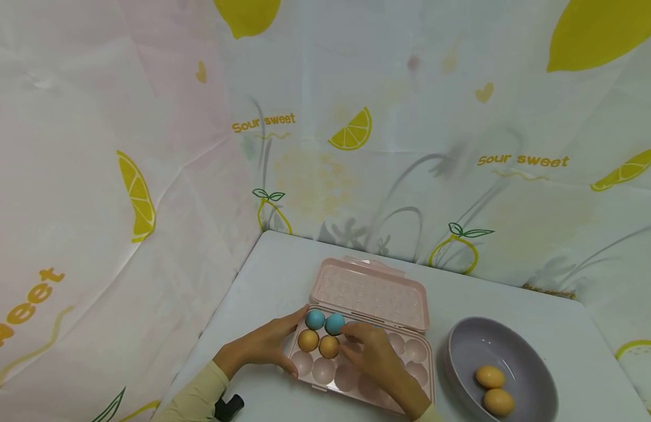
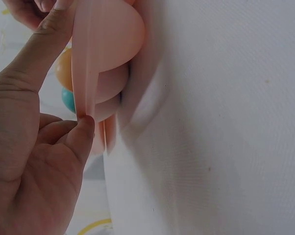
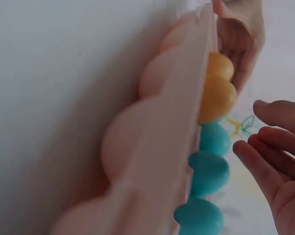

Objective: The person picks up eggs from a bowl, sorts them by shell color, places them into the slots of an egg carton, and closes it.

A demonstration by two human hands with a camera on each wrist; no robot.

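Observation:
A pink egg box (image 1: 351, 394) lies with its lid folded back. Two blue eggs (image 1: 315, 319) fill its far left cups, with two orange-brown eggs (image 1: 308, 340) in the row before them. More blue eggs (image 3: 209, 174) show along the far row in the right wrist view. My left hand (image 1: 267, 346) holds the box's left end, thumb at the near side and fingers toward the far corner; the left wrist view shows fingers against the rim (image 2: 85, 73). Over the cups hovers my right hand (image 1: 372, 354), its fingers (image 3: 258, 164) apart with nothing between them.
To the right of the box stands a grey bowl (image 1: 462, 346) with two orange-brown eggs (image 1: 498, 402) in it. The lid (image 1: 370, 293) extends toward the back of the white table (image 1: 272, 275). A lemon-print sheet (image 1: 314, 70) hangs behind and at the left.

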